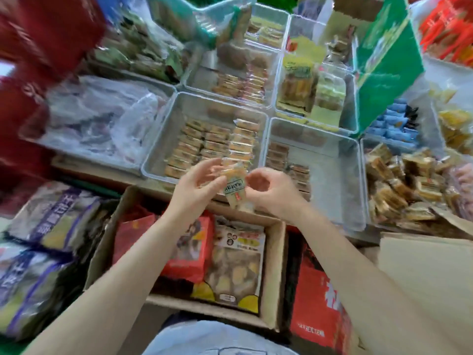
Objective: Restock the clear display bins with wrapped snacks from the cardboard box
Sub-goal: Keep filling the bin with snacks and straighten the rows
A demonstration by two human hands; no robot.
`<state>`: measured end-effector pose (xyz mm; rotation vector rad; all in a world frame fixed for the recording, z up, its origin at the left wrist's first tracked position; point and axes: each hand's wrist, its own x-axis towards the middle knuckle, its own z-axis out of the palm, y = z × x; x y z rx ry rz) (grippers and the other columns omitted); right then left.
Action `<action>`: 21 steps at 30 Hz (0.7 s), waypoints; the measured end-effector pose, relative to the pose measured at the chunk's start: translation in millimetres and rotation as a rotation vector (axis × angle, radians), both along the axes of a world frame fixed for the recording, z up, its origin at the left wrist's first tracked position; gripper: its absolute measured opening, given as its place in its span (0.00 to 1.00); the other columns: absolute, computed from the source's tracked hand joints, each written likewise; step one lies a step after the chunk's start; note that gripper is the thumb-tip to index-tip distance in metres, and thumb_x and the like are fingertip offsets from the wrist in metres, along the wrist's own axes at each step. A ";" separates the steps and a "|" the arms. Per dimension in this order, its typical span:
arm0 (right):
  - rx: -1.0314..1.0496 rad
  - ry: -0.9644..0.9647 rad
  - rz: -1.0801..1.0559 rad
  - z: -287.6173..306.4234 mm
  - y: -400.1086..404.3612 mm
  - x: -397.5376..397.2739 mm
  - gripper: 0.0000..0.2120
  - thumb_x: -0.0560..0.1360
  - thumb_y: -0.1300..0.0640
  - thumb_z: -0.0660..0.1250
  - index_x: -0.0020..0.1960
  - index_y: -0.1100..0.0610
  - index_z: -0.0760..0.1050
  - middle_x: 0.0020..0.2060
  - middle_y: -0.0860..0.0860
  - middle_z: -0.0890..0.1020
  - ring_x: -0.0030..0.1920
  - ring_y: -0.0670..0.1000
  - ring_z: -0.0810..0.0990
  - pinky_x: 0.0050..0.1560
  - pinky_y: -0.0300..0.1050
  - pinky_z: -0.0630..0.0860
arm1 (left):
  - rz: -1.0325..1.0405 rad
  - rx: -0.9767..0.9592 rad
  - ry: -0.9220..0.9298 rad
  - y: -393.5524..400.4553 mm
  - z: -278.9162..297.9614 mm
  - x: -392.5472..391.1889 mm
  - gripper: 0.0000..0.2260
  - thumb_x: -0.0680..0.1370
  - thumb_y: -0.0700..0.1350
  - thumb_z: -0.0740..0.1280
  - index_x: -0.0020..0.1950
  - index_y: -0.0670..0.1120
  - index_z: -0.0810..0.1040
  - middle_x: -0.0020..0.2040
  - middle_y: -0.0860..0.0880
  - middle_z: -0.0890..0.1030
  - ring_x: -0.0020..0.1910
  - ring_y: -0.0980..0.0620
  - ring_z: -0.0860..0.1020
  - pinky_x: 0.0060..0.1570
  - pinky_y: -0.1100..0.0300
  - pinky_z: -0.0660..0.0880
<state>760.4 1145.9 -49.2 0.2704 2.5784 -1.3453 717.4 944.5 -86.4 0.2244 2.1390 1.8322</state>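
My left hand point(198, 183) and my right hand point(266, 190) meet above the near edge of the bins, both holding a small stack of clear-wrapped snacks point(234, 187) with a green label. Just beyond them is a clear display bin point(158, 160) with neat rows of wrapped snacks. To its right, another clear bin point(340, 185) holds only a few snacks along its left side. Below my arms stands the open cardboard box point(275, 265) with large snack bags inside.
More clear bins point(279, 83) of wrapped snacks fill the shelf behind. A bin with crumpled plastic bags point(97, 119) sits left. Purple snack bags point(48, 226) lie left of the box, a red carton point(317, 298) right, and a green box point(384, 60) stands at upper right.
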 end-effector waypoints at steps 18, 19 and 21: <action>0.927 -0.035 0.487 -90.2 -82.0 -148.4 0.09 0.80 0.55 0.63 0.58 0.55 0.75 0.53 0.52 0.81 0.55 0.55 0.74 0.59 0.51 0.70 | -0.172 -0.963 0.595 -89.5 -117.9 -58.0 0.24 0.83 0.57 0.51 0.68 0.45 0.77 0.66 0.46 0.76 0.70 0.46 0.66 0.78 0.46 0.44; 0.950 -0.049 0.502 -91.0 -82.3 -149.5 0.10 0.81 0.53 0.61 0.59 0.54 0.76 0.54 0.52 0.81 0.57 0.55 0.74 0.61 0.52 0.69 | -0.160 -0.959 0.599 -88.9 -118.0 -58.0 0.24 0.83 0.56 0.51 0.67 0.45 0.78 0.66 0.46 0.76 0.70 0.46 0.66 0.77 0.45 0.45; 1.007 -0.060 0.520 -93.9 -86.5 -150.4 0.12 0.83 0.51 0.59 0.59 0.55 0.77 0.54 0.52 0.81 0.59 0.55 0.73 0.61 0.53 0.68 | -0.144 -0.950 0.606 -87.2 -118.4 -56.7 0.23 0.83 0.56 0.52 0.66 0.44 0.79 0.65 0.46 0.77 0.69 0.46 0.67 0.77 0.45 0.47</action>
